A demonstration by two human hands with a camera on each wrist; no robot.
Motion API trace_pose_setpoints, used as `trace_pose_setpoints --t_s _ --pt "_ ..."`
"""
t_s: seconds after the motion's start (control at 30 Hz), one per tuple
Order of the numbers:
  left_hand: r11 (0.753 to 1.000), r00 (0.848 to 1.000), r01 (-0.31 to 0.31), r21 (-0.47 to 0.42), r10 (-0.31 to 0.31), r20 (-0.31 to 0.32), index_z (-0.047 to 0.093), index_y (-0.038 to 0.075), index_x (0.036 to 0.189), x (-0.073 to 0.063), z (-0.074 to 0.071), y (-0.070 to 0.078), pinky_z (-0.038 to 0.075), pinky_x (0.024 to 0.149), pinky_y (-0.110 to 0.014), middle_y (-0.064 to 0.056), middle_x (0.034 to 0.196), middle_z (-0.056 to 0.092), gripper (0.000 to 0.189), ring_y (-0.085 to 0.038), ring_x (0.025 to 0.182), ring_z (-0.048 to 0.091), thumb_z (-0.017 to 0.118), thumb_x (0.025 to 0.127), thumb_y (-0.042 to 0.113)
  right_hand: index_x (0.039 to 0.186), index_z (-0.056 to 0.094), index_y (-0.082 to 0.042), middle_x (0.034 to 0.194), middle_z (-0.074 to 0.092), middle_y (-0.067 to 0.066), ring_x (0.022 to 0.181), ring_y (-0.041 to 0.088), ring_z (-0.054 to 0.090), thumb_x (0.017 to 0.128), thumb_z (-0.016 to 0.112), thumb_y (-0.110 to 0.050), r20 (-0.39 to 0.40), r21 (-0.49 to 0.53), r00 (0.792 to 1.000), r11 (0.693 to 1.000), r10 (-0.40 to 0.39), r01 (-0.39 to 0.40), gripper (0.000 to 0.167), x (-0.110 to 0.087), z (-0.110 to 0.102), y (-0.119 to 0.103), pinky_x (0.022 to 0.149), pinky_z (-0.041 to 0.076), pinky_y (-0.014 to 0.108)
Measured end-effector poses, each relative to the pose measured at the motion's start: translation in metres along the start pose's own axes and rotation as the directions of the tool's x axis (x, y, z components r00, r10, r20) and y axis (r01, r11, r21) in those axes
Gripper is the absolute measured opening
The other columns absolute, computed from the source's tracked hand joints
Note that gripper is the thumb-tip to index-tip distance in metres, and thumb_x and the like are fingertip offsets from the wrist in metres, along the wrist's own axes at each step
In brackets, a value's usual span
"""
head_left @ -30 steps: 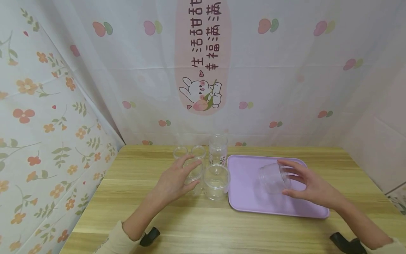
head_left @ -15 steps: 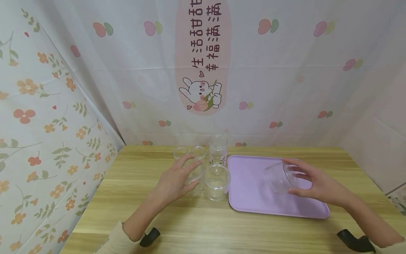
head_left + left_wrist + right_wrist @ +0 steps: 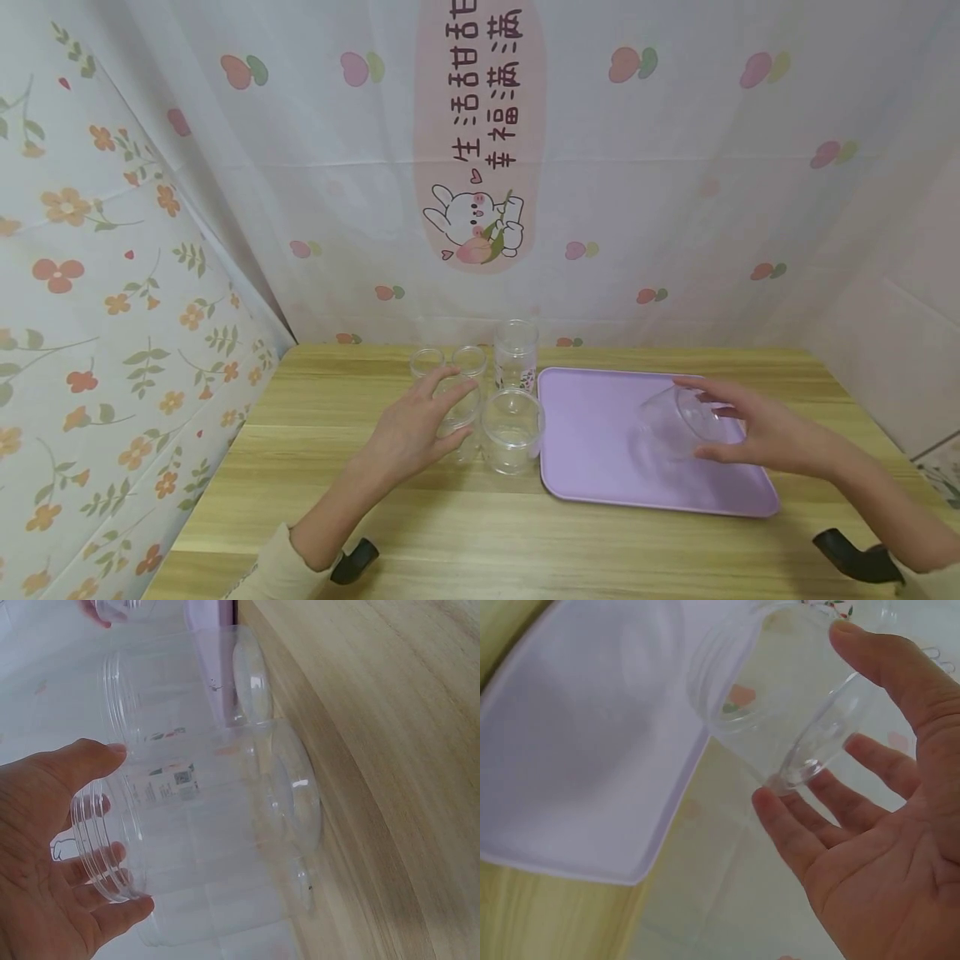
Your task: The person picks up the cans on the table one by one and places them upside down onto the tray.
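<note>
A person's right hand (image 3: 757, 437) pinches a clear jar (image 3: 660, 425) near its base, thumb and fingertips spread wide, holding it tilted over a lilac tray (image 3: 585, 433) at right — a hold that seems to leave the threaded mouth free. At left, the left hand (image 3: 408, 425) curls round the threaded rim of an upright jar (image 3: 217, 802) on the wooden table (image 3: 480, 533), apparently steadying it. Other clear jars (image 3: 512, 437) stand close by, far and right.
</note>
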State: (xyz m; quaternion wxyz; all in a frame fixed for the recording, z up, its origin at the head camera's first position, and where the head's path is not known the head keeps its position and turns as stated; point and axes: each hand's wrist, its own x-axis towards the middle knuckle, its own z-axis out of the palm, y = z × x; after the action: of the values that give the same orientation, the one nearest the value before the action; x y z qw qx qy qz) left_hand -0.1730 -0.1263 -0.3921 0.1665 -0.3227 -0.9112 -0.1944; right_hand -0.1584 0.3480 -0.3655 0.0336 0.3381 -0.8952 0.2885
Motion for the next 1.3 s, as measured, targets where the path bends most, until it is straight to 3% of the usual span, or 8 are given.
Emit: trace_pose_setpoints --t_s 0.13,0.33,0.5,0.9,1.3 --pt "1.0 1.0 -0.005 0.001 0.005 -0.005 0.062 0.014 0.137 0.0 0.0 0.0 0.06 0.061 -0.041 -0.015 0.141 0.05 0.059 -0.037 0.12 0.058 0.086 0.084 0.025 0.144 0.051 -0.003 0.14 0.054 0.013 0.111 0.023 0.062 0.073 0.094 -0.021 0.016 -0.066 1.0 0.998 -0.004 0.005 0.085 0.002 -0.005 0.005 0.084 0.058 0.033" --pt "1.0 1.0 -0.008 0.007 0.008 -0.004 0.062 0.013 0.137 0.0 0.0 0.0 0.06 0.062 -0.043 -0.016 0.142 0.049 0.059 -0.038 0.12 0.057 0.086 0.085 0.026 0.138 0.053 0.004 0.135 0.057 0.021 0.106 0.04 0.063 0.073 0.094 -0.022 0.042 -0.093 0.998 0.995 0.042 -0.038 0.081 0.007 -0.012 0.009 0.08 0.059 0.047" --pt "1.0 1.0 -0.006 0.014 0.006 0.001 0.061 0.014 0.138 0.0 0.0 0.0 0.06 0.062 -0.041 -0.015 0.142 0.049 0.059 -0.036 0.121 0.057 0.085 0.085 0.027 0.135 0.055 0.006 0.132 0.059 0.026 0.103 0.046 0.063 0.073 0.094 -0.023 0.073 -0.112 0.992 0.989 0.101 -0.093 0.08 0.012 -0.016 0.011 0.079 0.055 0.06" --pt "1.0 1.0 -0.008 0.021 0.008 0.013 0.061 0.014 0.138 0.001 -0.002 0.001 0.06 0.062 -0.041 -0.016 0.142 0.049 0.059 -0.038 0.12 0.057 0.085 0.085 0.028 0.135 0.055 0.01 0.13 0.059 0.029 0.11 0.046 0.06 0.074 0.093 -0.025 0.125 -0.177 0.963 0.96 0.239 -0.216 0.08 0.027 -0.018 0.023 0.087 0.052 0.062" --pt "0.999 0.999 0.015 0.039 -0.017 0.04 0.061 0.016 0.139 0.002 -0.005 0.002 0.06 0.062 -0.041 -0.014 0.143 0.049 0.06 -0.036 0.12 0.058 0.085 0.086 0.031 0.132 0.053 0.014 0.122 0.06 0.034 0.112 0.054 0.056 0.07 0.093 -0.023 0.141 -0.176 0.944 0.946 0.299 -0.273 0.082 0.03 -0.012 0.049 0.089 0.048 0.067"
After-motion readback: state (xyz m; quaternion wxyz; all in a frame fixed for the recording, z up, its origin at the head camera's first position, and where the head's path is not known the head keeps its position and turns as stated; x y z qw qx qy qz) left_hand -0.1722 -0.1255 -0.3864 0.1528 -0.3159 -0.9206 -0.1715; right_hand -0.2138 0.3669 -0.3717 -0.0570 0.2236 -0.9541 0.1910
